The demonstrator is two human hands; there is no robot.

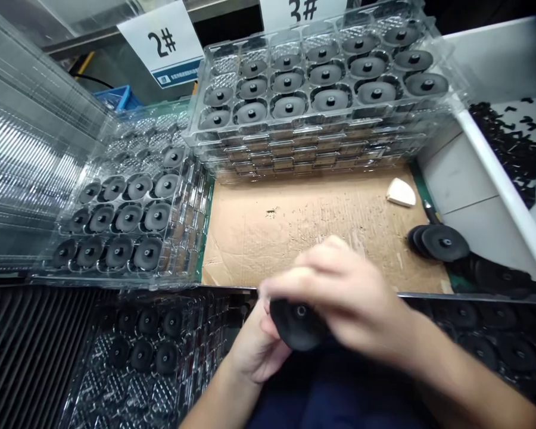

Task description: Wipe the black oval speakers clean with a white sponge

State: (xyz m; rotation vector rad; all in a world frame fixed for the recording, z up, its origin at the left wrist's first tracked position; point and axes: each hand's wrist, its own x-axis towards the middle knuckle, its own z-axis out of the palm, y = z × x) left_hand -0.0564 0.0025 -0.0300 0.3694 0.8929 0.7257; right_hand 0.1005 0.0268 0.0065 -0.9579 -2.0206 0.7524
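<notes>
Just past the bench's front edge, a round black disc with a small raised hub is held low between my hands. My left hand grips it from the left, its fingers partly hidden behind the disc. Over its top and right side lies my right hand, smeared by motion; whether those fingers grip the disc or only touch it I cannot tell. Similar discs are stacked at the right end of the cardboard.
Clear plastic trays holding black discs are stacked at the back, with another tray stack on the left. A pale wedge-shaped block lies on the cardboard. Small black parts fill a white bin at right. Below is another disc tray.
</notes>
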